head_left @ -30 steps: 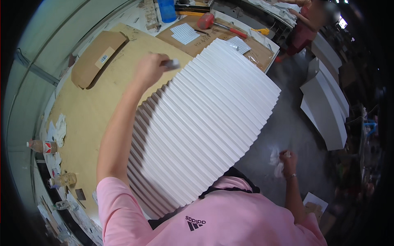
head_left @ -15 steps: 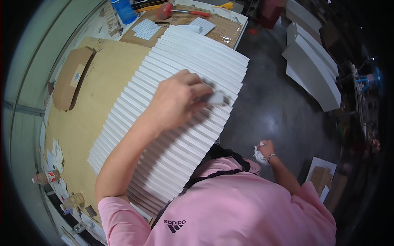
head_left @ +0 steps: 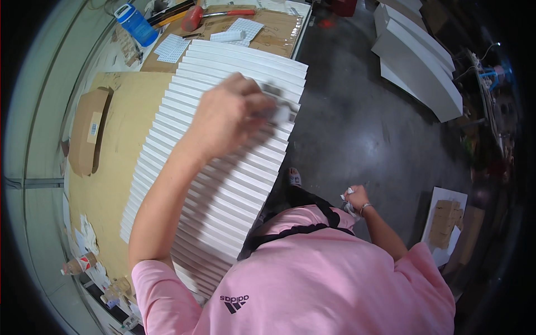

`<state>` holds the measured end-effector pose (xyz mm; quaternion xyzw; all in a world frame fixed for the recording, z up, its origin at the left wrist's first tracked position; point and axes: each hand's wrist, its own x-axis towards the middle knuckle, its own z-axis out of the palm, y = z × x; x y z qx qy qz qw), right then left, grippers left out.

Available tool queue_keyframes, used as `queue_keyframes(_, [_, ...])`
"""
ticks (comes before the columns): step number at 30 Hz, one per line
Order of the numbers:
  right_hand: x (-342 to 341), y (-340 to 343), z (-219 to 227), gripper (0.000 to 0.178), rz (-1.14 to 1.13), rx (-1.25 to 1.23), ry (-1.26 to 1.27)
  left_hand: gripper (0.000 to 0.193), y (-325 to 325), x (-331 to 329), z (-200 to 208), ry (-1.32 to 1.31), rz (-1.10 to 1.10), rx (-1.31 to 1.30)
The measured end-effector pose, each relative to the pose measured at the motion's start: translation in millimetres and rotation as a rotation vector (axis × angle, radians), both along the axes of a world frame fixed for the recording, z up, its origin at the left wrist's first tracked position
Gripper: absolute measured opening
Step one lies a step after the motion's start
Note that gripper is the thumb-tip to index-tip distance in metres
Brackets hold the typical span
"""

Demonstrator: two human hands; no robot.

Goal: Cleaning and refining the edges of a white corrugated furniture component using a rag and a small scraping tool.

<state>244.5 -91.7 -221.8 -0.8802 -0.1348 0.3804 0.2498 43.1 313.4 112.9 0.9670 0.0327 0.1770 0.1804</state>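
Observation:
A long white pleated panel (head_left: 220, 218) lies slantwise over the worktable, its ridges running across it. Over its far half is my left hand (head_left: 226, 114), closed round a small pale grey-and-white block (head_left: 283, 113). Motion blurs the block, and its exact kind is unclear. It is close to the panel's right edge; I cannot tell whether it touches the pleats. Out to the right, away from the table, my right hand (head_left: 358, 196) is closed on a crumpled white cloth (head_left: 350, 209), part of which hangs below the fingers.
The tan tabletop (head_left: 120, 195) carries a folded cardboard piece (head_left: 89, 131). Beyond the panel are a red mallet (head_left: 193, 19), patterned sheets (head_left: 172, 48), a white roll (head_left: 228, 36) and a blue bottle (head_left: 137, 25). White boards (head_left: 419, 70) stand at right; cardboard (head_left: 446, 223) lies lower right.
The view has shifted, and a shoe now shows beside the panel. My left hand has moved with the block a little nearer the panel's far right edge. My right hand still holds the cloth.

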Motion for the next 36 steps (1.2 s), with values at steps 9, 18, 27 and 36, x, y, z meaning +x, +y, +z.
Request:
queue_keyframes(9, [5, -17, 5, 0.012, 0.002, -0.094, -0.025, 0.033, 18, 35, -12, -0.092, 0.091, 0.095])
queue_keyframes(18, [6, -9, 6, 0.015, 0.06, -0.081, 0.02, 0.024, 14, 50, -6, -0.078, 0.021, 0.076])
queue_keyframes(27, [6, -3, 8, 0.01, 0.111, -0.086, -0.039, 0.031, 15, 51, -1, -0.097, 0.123, 0.027])
queue_keyframes(36, [7, -2, 15, 0.02, 0.126, -0.131, -0.011, 0.032, 34, 56, -15, -0.08, 0.209, 0.017])
